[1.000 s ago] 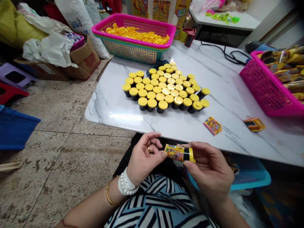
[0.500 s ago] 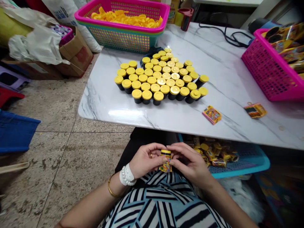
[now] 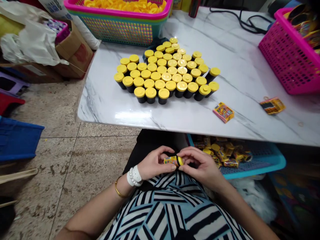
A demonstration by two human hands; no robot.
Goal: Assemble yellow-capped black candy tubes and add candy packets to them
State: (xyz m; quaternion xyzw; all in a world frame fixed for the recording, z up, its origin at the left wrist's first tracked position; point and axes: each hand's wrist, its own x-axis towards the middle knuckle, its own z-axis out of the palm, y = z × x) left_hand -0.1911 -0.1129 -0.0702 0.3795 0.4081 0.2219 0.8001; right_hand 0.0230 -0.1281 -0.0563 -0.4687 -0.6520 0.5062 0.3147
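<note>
Low over my lap, a small canister (image 3: 172, 161) with a colourful wrapper and a yellow lid lies on its side between my hands. My left hand (image 3: 153, 163) is closed on its wrapped end. Fingers of my right hand (image 3: 200, 165) pinch the lidded end. Several black canisters with yellow lids (image 3: 160, 76) stand grouped on the white marbled table (image 3: 107, 113). To their right lie a flat stack of printed wrappers (image 3: 223, 112) and another bundle of wrappers (image 3: 273, 106).
Behind the canisters stands a pink basket (image 3: 120, 15) of yellow lids. Another pink basket (image 3: 290, 56) is at the right. A blue basket (image 3: 265, 166) of wrapped canisters sits under the table's edge. A black cable (image 3: 240, 21) lies at the back.
The canister has turned from upright to lying sideways, its lid now toward my right hand. The view has tipped slightly downward, so the table's things appear higher.
</note>
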